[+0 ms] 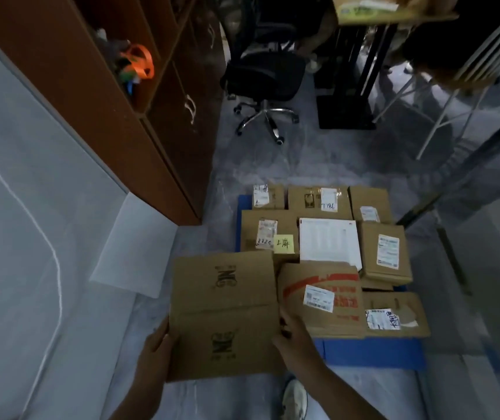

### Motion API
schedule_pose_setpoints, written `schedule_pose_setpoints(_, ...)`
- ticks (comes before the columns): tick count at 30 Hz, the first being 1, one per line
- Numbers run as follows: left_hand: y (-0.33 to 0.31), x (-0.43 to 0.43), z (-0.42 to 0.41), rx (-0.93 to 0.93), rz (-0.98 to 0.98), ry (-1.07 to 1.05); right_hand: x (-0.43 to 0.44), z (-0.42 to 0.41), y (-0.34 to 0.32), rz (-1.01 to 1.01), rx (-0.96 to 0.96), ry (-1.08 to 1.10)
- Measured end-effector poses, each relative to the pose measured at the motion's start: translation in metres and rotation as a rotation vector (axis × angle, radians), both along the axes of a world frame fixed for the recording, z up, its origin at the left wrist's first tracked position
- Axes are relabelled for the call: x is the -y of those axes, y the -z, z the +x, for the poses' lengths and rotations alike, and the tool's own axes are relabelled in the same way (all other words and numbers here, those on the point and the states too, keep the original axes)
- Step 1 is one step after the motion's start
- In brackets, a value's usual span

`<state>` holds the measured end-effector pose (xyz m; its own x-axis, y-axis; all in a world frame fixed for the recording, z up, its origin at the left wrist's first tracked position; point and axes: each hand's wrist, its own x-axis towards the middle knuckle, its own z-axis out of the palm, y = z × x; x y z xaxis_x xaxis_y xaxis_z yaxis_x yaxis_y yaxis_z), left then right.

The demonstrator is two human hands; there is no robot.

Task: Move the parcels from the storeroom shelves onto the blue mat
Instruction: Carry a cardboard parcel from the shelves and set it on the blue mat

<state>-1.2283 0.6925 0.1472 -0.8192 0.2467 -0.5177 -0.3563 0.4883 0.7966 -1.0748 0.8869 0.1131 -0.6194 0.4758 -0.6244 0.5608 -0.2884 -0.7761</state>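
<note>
I hold a large brown cardboard parcel (224, 313) with dark printed logos in front of me, above the near left corner of the blue mat (372, 353). My left hand (159, 344) presses its left edge and my right hand (291, 334) grips its right edge, thumb on top. Several parcels lie on the mat: a carton with red print (321, 298), a white flat parcel (329, 242), a labelled box (386, 256) on the right, and a box with a yellow note (268, 234).
A brown wooden cabinet (121, 116) stands at the left with orange tape on a shelf. A black office chair (265, 83) and black stand (345, 110) are beyond the mat. A white sheet (133, 247) lies on the floor left of the mat. My shoe (294, 398) shows below.
</note>
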Motion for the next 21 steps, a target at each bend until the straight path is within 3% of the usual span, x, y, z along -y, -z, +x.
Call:
schedule_pose_setpoints(11, 0.249, -0.037, -0.083, 0.124, -0.258, 0.216, -0.034, -0.049, 0.216, -0.227, 0.192, 0.15)
schedule_pose_setpoints(15, 0.316, -0.049, -0.096, 0.254, -0.244, 0.212, -0.04, -0.058, 0.27, -0.13, 0.246, 0.206)
schedule_pose_setpoints(21, 0.364, -0.073, -0.106, 0.218, -0.205, 0.271, -0.057, -0.085, 0.31, 0.073, 0.443, -0.007)
